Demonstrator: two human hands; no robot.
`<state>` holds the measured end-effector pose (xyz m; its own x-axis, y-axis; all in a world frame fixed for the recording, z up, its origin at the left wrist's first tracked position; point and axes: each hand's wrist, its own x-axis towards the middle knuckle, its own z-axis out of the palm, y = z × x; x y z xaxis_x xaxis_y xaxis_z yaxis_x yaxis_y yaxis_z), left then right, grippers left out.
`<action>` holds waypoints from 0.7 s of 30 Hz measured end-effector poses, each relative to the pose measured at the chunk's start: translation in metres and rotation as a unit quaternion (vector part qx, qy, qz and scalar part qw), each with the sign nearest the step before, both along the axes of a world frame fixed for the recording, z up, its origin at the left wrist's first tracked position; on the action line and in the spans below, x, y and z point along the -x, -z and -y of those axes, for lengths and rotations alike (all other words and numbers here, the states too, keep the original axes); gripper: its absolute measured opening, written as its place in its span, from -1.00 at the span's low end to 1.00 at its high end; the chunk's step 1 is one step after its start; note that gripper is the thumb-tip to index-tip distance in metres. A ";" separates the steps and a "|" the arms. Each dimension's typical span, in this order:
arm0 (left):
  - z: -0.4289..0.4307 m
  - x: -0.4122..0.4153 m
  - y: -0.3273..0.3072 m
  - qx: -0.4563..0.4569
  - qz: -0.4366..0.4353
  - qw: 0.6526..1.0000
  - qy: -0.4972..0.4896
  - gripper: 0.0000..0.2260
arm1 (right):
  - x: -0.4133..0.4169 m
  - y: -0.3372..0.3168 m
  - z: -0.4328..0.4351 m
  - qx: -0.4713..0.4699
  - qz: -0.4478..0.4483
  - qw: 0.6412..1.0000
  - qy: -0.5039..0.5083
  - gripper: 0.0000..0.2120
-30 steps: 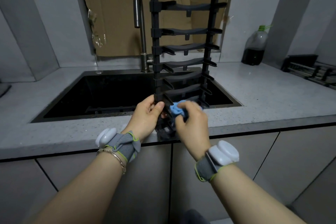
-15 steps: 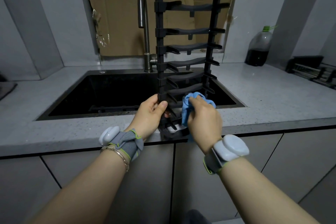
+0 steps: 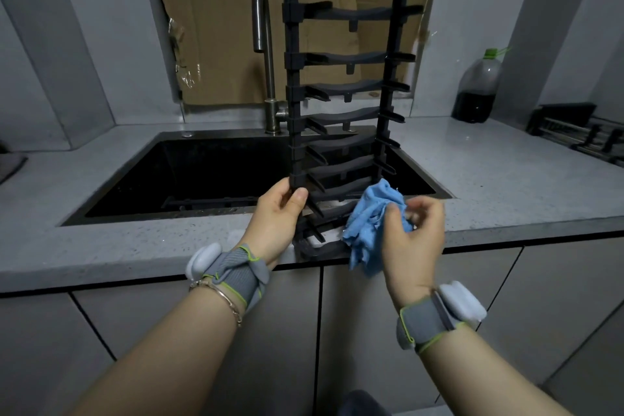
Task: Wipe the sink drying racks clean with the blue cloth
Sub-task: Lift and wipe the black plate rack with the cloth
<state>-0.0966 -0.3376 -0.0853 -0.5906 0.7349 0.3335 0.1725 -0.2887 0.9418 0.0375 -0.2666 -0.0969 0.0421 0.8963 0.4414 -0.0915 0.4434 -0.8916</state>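
Your right hand has slid to the right since half a second ago, carrying the blue cloth from the middle of the low rungs out to the right rail of the drying rack. Its fingers are curled, and thumb and fingertips pinch the cloth in a loose bunch; the fingertips are blurred. One corner of the cloth hangs down past the front edge of the counter. The cloth covers the bottom of the right rail, though you cannot tell from this view whether it presses on it.

Your left hand keeps its grip low on the left rail, thumb across the front and fingers wrapped behind. The rack stands upright, its foot on the counter strip in front of the sink, and its top runs out of view. A faucet rises just behind it. A bottle of dark liquid stands in the far right corner, near another rack lying flat.
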 end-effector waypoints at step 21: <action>0.000 0.008 0.001 -0.001 -0.009 0.998 0.059 -0.80 | 0.033 0.008 0.004 -0.232 0.583 0.778 0.006 -0.50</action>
<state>-0.1043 -0.3374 -0.0863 -0.4932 0.7984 0.3453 0.1535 -0.3109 0.9380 0.0047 -0.2701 -0.1051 -0.6239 0.6307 0.4615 0.6663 0.7378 -0.1076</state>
